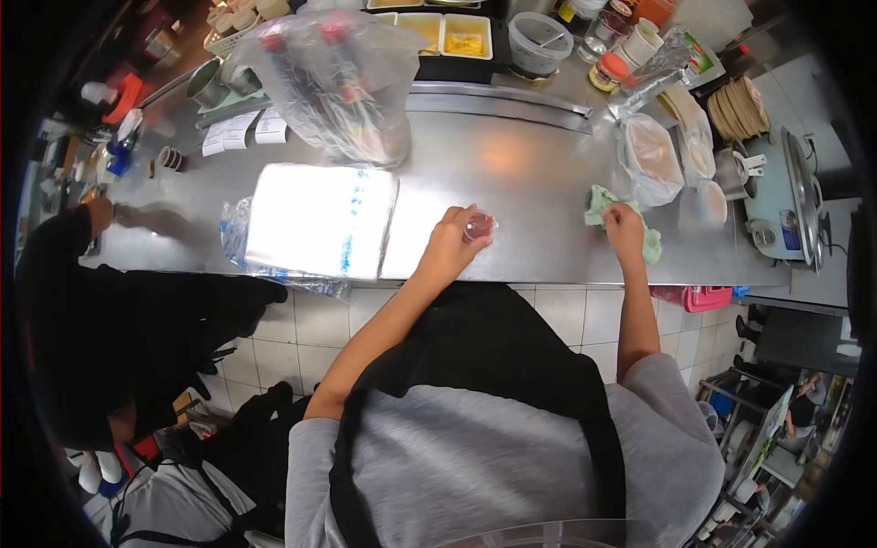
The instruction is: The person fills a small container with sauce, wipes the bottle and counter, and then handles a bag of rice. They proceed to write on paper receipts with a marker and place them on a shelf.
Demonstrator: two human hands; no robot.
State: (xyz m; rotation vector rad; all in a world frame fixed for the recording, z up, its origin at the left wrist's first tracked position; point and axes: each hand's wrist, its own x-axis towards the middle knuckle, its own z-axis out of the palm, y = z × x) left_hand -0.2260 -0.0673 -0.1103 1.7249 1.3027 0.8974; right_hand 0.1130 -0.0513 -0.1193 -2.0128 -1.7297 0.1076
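Observation:
Between the fingers of my left hand [448, 245] is a small clear cup of reddish sauce [477, 226], held over the steel counter [539, 196] near its front edge. My right hand [625, 230] is closed on a pale green cloth [650, 245], which lies crumpled on the counter, its ends showing on both sides of the fingers. To the left of my left hand sits a stack of white plastic bags [306, 219] with blue print. Part of the cup is hidden by my fingers.
Bottles in a clear plastic bag [338, 91] stand behind the stack. White trays [467, 36], a tub [539, 44] and jars [607, 71] line the back. A plastic-lined container [650, 160] stands right. A co-worker in black [137, 338] is at the left.

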